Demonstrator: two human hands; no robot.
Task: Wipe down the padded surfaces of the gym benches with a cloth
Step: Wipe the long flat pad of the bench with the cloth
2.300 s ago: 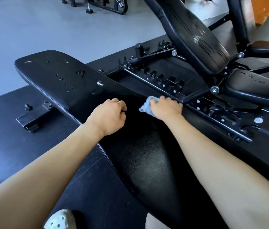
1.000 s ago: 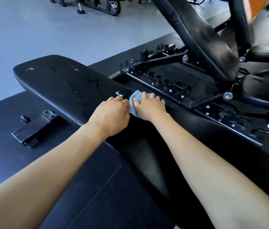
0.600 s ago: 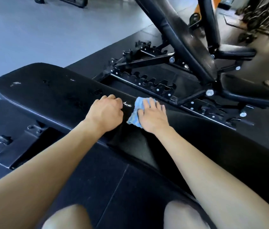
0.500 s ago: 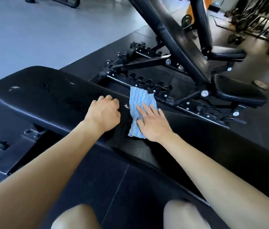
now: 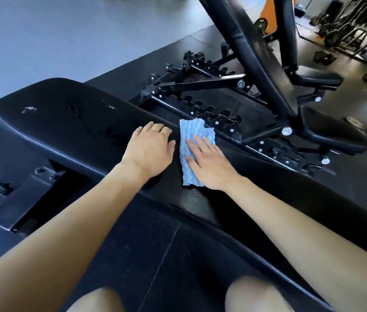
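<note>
the cloth (image 5: 192, 152), spread mid-pad on the flat bench (image 5: 70, 122), is pressed by the right hand (image 5: 209, 164) with straight fingers, while the left hand (image 5: 150, 152), fingers loosely bent, rests beside it; even pressure is advised.

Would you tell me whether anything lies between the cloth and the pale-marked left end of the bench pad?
Yes: the left hand rests on the bench pad right beside the cloth, on the side toward that end. The right hand presses the cloth flat.
</note>
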